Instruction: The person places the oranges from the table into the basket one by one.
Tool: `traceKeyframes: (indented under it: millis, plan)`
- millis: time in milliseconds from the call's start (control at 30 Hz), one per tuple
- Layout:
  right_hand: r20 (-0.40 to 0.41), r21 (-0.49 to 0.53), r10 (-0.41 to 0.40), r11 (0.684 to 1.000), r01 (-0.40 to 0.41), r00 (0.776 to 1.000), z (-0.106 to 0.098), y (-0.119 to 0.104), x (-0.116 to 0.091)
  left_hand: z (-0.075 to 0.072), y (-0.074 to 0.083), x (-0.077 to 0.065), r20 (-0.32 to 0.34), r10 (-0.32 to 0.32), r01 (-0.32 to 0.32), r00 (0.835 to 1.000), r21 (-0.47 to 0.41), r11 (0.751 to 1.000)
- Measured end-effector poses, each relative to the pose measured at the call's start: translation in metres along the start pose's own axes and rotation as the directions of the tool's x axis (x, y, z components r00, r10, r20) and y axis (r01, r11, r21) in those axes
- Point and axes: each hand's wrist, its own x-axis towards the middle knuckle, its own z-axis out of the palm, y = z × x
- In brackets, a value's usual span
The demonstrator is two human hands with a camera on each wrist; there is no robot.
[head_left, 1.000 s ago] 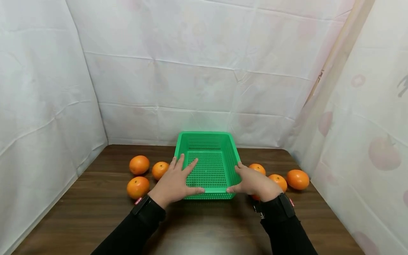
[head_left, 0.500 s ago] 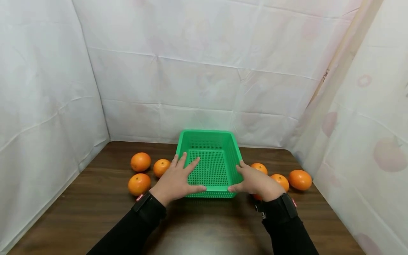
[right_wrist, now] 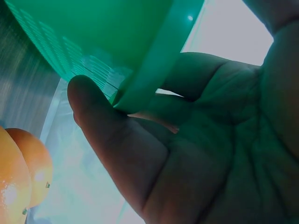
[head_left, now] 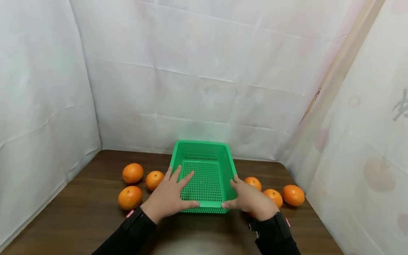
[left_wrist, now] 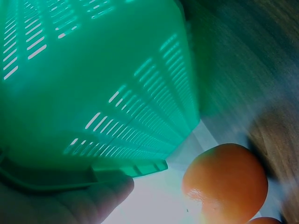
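A green slotted plastic basket (head_left: 202,177) stands on the table between both hands. My left hand (head_left: 167,196) rests over its left front corner, fingers spread and fairly straight, thumb along the front rim. In the left wrist view, one of its fingers (left_wrist: 100,198) lies at the basket's rim. My right hand (head_left: 253,198) holds the right front corner, its fingers bent. The right wrist view has the basket rim (right_wrist: 152,60) between its fingers, one of them outside the wall. Beside the left hand is an orange (head_left: 154,180); another orange (head_left: 253,183) sits close to the right hand.
Two more oranges, a rear one (head_left: 132,173) and a front one (head_left: 130,198), lie at the left. To the right are an orange (head_left: 273,198), an outer orange (head_left: 293,195) and one mostly hidden under the hand. White cloth (head_left: 191,85) encloses the dark wooden table (head_left: 79,212).
The head view has tilted, so everything sits lower in the picture than half a second ago. Both hands keep their places at the basket, and the oranges have not moved.
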Motion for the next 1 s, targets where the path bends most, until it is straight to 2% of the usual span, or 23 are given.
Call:
traceKeyframes:
  millis: [100,233,367,500,667,767,900,1000]
  plan:
    - [0.025,0.023,0.002,1.000,-0.002,1.000,0.007,0.000,-0.009,0.005,0.003,-0.012,0.022,-0.009,0.009,1.000,-0.019,1.000]
    - [0.039,0.046,0.004,0.999,-0.005,0.999,0.010,-0.002,-0.019,0.009,0.008,-0.021,0.006,-0.009,0.009,1.000,-0.036,0.999]
    - [0.027,0.042,0.001,0.999,-0.002,1.000,0.007,-0.003,-0.024,0.009,0.010,-0.021,-0.014,0.003,-0.003,1.000,-0.041,0.999]
    - [0.011,0.015,0.001,1.000,-0.001,1.000,0.002,-0.007,-0.023,0.002,0.009,-0.017,-0.036,0.009,-0.010,0.999,-0.031,0.999]
    - [-0.021,0.007,-0.017,1.000,0.017,1.000,-0.016,-0.009,-0.024,-0.006,0.008,-0.009,-0.035,0.011,-0.012,0.999,-0.024,1.000]
    - [-0.095,0.005,-0.028,1.000,0.028,0.995,-0.033,-0.004,-0.030,-0.011,0.009,-0.005,-0.033,0.015,-0.016,0.999,-0.035,0.999]
    - [-0.199,-0.016,0.009,1.000,-0.012,0.980,-0.056,0.008,-0.041,-0.017,0.008,-0.003,-0.038,0.017,-0.018,0.999,-0.029,0.999]
    - [-0.233,-0.006,0.042,0.999,-0.044,0.972,-0.068,0.016,-0.046,-0.020,0.007,-0.003,-0.037,0.011,-0.012,0.999,-0.023,1.000]
